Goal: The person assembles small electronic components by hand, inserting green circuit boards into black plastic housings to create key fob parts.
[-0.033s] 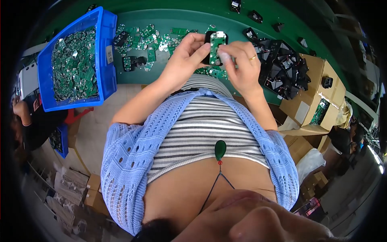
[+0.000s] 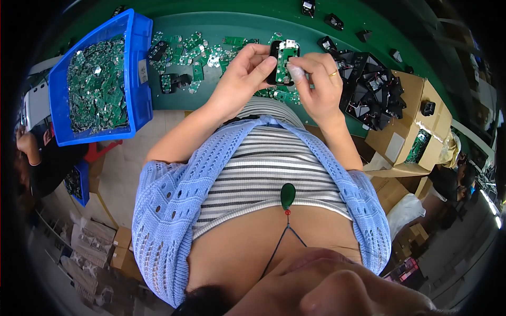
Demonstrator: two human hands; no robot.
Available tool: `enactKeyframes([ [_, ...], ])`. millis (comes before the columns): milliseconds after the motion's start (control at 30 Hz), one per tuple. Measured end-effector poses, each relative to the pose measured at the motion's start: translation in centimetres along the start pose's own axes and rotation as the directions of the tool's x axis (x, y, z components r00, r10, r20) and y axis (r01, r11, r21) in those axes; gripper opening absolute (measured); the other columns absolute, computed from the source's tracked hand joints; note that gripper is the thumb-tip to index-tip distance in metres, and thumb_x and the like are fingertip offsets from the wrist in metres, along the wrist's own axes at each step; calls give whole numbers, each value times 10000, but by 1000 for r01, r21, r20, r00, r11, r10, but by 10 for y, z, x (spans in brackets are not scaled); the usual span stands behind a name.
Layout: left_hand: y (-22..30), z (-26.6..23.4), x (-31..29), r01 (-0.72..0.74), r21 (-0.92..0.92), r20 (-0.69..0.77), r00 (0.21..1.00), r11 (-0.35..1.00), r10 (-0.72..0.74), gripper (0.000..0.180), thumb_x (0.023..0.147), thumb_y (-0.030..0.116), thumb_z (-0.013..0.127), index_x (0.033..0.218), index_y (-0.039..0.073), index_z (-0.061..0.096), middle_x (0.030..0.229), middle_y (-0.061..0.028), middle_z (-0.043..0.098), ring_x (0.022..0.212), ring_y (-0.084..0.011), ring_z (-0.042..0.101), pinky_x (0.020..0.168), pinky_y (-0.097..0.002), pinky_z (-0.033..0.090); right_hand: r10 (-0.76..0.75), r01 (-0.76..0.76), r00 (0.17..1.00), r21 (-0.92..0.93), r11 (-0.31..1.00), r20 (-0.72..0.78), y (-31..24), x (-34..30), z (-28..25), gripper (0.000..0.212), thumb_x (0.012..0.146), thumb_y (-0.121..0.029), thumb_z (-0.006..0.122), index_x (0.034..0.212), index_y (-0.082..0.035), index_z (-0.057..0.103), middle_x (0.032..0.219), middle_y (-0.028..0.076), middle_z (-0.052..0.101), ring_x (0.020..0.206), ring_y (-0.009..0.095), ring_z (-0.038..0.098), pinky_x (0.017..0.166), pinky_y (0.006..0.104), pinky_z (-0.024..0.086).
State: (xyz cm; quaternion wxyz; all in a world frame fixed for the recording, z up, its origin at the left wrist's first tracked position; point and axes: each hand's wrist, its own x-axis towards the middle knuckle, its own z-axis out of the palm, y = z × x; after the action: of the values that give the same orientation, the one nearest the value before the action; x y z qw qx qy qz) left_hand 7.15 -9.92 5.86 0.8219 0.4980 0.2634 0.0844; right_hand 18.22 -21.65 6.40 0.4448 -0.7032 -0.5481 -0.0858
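My left hand point(image 2: 246, 75) is closed around the left side of a black plastic case point(image 2: 273, 79), above the near part of the bench. In the open case lies a green circuit board point(image 2: 285, 58) with a silvery part at its far end. The fingers of my right hand point(image 2: 319, 84) are pinched at the right edge of the board, and a whitish cover wraps the thumb tip. Behind and to the left of my hands, loose green circuit boards point(image 2: 196, 45) are scattered. A black case with a board in it point(image 2: 167, 83) rests left of them.
A blue bin point(image 2: 139, 105) heaped with circuit boards stands at the left. To the right are a pile of black plastic cases point(image 2: 375, 87) and an open cardboard box point(image 2: 387, 138). Several black cases point(image 2: 334, 21) stand along the green far side. Another person's hand point(image 2: 25, 141) shows far left.
The case and board have turned slightly in my left hand and moved a little to the right. My right fingers have shifted slightly right along with them.
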Motion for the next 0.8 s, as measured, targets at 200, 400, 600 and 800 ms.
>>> enactKeyframes([
  [200,5,-1,10,-29,89,10,1000,996,28,271,887,194,542,1089,42,447,981,-47,566,818,-80,535,688,-215,466,27,-19,994,-75,997,107,11,11,5,145,692,-34,642,826,-47,587,780,52,556,693,215,543,539,306,455],
  [400,-8,-14,42,-159,242,26,987,957,157,238,874,156,557,1035,12,456,967,-85,576,800,-89,557,680,-241,498,12,4,968,-65,998,251,35,20,17,155,704,-30,619,854,-41,579,805,63,540,694,227,529,564,301,462],
  [600,-60,-64,133,40,8,-161,986,999,-38,163,895,111,492,1012,-3,494,903,-104,601,786,-200,634,672,-342,551,632,-625,772,107,773,-59,165,7,58,298,840,-185,601,1068,-7,529,872,95,544,677,169,532,642,291,454],
  [800,-90,-87,268,-9,433,-217,969,901,114,338,831,249,603,1023,-23,547,923,-108,601,719,-131,584,617,-279,514,818,-694,572,-565,446,-56,294,-3,98,691,700,-535,638,1092,19,509,1059,224,554,1041,343,514,857,416,433],
])
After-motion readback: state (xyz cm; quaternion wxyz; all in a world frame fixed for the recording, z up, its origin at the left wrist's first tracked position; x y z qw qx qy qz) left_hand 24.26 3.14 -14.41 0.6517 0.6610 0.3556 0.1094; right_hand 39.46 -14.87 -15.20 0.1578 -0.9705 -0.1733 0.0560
